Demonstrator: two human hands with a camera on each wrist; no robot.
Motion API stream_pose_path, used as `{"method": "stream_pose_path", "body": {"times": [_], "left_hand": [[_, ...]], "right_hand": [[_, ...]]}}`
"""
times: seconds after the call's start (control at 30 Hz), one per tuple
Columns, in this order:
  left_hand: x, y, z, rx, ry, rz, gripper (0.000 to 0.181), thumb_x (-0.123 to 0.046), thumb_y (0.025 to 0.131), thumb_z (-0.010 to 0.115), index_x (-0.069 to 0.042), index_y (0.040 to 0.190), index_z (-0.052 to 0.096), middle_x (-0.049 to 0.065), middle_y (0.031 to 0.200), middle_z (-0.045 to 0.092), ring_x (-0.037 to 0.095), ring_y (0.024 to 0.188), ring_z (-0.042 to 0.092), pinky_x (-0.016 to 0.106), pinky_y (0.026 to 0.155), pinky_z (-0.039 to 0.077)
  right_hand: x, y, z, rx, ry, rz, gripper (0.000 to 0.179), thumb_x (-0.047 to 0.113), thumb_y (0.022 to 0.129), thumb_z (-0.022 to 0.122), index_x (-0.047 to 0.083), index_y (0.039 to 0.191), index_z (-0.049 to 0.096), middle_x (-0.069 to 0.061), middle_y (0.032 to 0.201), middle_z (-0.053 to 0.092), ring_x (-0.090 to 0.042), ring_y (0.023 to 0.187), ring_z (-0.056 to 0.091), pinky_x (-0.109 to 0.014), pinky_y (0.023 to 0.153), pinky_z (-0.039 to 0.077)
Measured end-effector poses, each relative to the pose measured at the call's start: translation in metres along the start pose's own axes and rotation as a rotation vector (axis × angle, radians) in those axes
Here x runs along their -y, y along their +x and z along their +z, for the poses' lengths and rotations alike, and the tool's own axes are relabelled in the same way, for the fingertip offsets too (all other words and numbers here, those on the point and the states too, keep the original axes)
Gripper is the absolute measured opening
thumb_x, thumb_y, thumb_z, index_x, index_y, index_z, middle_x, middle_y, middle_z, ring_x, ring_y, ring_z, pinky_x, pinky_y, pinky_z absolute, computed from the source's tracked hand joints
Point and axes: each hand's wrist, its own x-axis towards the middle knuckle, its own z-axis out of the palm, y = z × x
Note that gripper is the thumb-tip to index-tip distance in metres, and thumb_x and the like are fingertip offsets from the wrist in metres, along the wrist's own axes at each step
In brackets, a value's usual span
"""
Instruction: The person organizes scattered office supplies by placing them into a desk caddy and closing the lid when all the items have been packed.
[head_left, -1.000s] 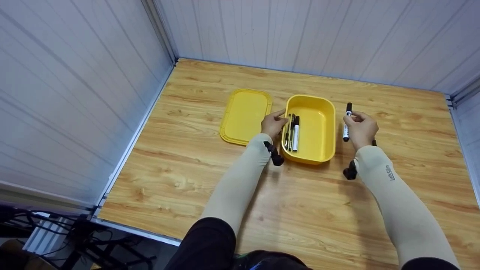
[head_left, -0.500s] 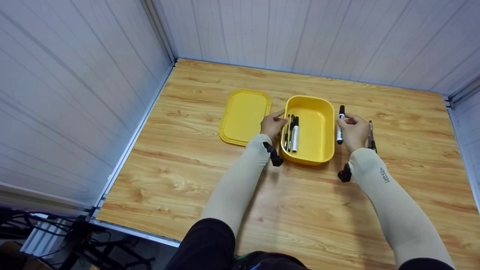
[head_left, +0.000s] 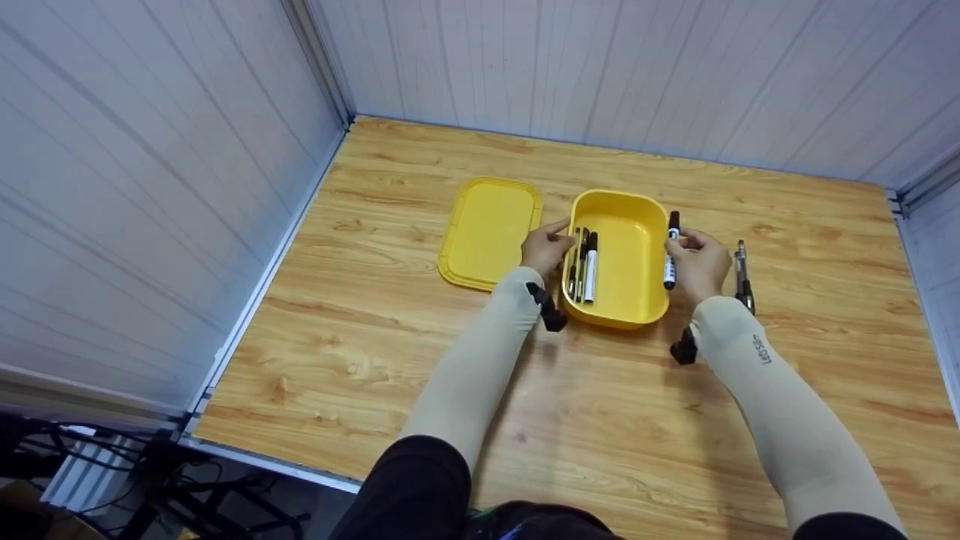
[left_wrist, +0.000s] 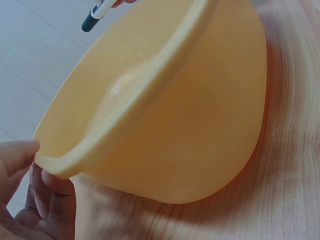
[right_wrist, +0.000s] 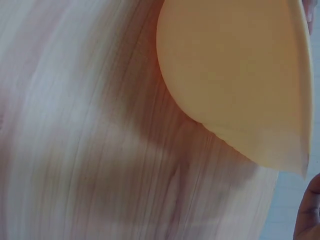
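A yellow plastic box [head_left: 626, 262] stands uncovered on the table. My left hand [head_left: 545, 249] pinches its left rim, and the left wrist view shows the thumb over the edge with the fingers [left_wrist: 59, 202] below it outside. Between thumb and fingers, my right hand [head_left: 701, 262] holds a black-capped whiteboard marker [head_left: 670, 271] upright in the head view, at the box's right rim. Inside the box, along its left wall, lie a white marker [head_left: 591, 277] and slim dark pens [head_left: 583, 264]. In the right wrist view only part of the right hand [right_wrist: 308, 212] shows; the marker is out of sight.
The flat yellow lid [head_left: 491, 232] lies left of the box. To the right of my right hand, dark slim pens [head_left: 742, 277] lie on the wooden table [head_left: 337, 322]. Pale panel walls [head_left: 585, 67] rise at the back and sides.
My right hand has carried the marker leftward up to the box's right rim. This uncovers the dark pens on the table to its right. The left hand has stayed on the box.
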Motion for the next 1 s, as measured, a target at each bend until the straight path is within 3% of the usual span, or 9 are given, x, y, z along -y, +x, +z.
{"method": "stream_pose_path", "body": {"times": [0.37,0.83,1.0], "left_hand": [[0.0,0.0006,0.0006,-0.016,0.035,0.014,0.039,-0.014,0.092,0.069,-0.019,0.131,0.066,0.01,0.102,0.074,0.014,0.074,0.064,0.022,0.061,0.052],[-0.0007,-0.0008,0.0,0.002,0.023,0.001,0.04,-0.016,0.093,0.069,-0.021,0.133,0.064,0.009,0.103,0.073,0.014,0.072,0.062,0.034,0.073,0.057],[-0.0006,-0.0017,0.0002,0.005,0.019,-0.007,0.04,-0.016,0.094,0.068,-0.021,0.133,0.064,0.009,0.106,0.073,0.013,0.065,0.056,0.032,0.065,0.052]], "right_hand": [[-0.0018,-0.003,0.0026,0.031,0.023,-0.022,0.044,0.025,0.094,0.064,0.013,0.136,0.061,0.003,0.104,0.061,-0.007,0.092,0.055,-0.017,0.079,0.049],[-0.0032,-0.0057,0.008,0.017,-0.004,-0.039,0.042,0.023,0.094,0.065,0.014,0.135,0.062,0.0,0.11,0.062,-0.009,0.096,0.056,-0.018,0.081,0.051],[-0.0028,-0.0088,0.009,0.018,0.006,-0.034,0.042,0.023,0.094,0.066,0.014,0.135,0.062,0.001,0.109,0.063,-0.008,0.094,0.057,-0.017,0.079,0.051]]}}
